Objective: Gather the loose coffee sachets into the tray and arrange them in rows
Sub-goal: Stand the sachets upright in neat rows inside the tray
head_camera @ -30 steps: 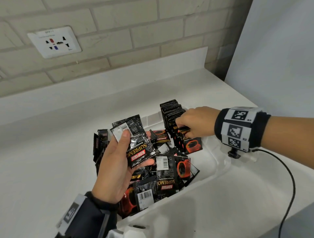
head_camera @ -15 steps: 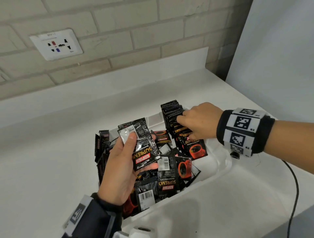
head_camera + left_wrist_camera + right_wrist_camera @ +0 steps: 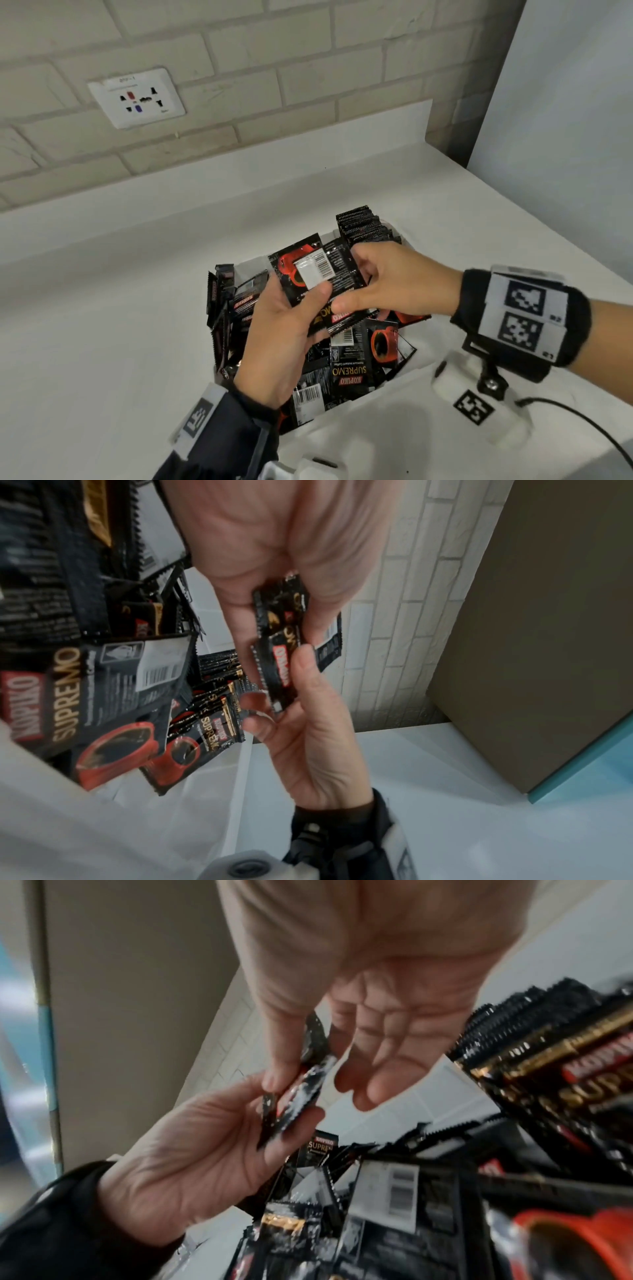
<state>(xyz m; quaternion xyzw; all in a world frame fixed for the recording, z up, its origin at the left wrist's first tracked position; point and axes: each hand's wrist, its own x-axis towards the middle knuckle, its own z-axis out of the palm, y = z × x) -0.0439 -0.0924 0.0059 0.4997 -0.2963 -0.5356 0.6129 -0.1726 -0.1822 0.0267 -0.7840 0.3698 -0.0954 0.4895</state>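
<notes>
The left hand [image 3: 281,339] is holding a small stack of sachets [image 3: 318,284] above the tray [image 3: 404,387], thumb curled over the top one. The right hand [image 3: 397,281] is pinching the stack's 3 o'clock edge. She would do well squaring the edges before slotting them beside the standing row [image 3: 366,226] at 12 o'clock, keeping loose ones [image 3: 349,366] clear.
</notes>
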